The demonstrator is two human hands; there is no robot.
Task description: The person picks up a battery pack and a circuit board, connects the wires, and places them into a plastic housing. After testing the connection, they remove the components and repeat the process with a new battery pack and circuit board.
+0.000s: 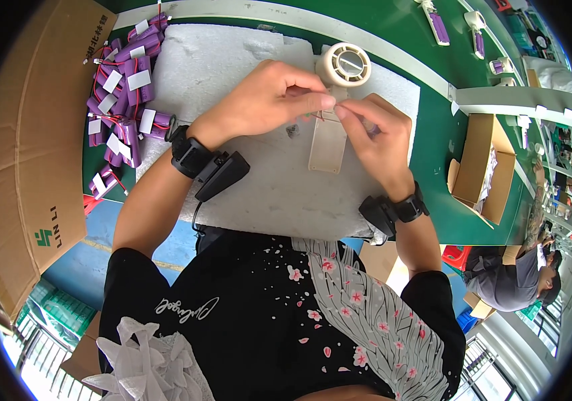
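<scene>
A cream handheld fan with a round slotted head (pixel 347 65) lies on a white foam pad (pixel 252 200), its long flat handle (pixel 327 146) toward me. Over the top of the handle my left hand (pixel 274 99) and my right hand (pixel 381 131) meet, thumbs and forefingers pinched. Thin red and green wires (pixel 319 116) show just under the left fingertips. Whatever tiny piece sits between the right fingertips is too small and covered to make out. A small dark spot (pixel 293 130) is on the foam left of the handle.
Purple battery packs (pixel 125 87) with white tabs and red leads are heaped left of the foam, beside a big cardboard box (pixel 25 167). An open carton (pixel 486 167) stands on the right. Fan parts (pixel 436 27) lie beyond the white rail. Another person (pixel 520 274) works at far right.
</scene>
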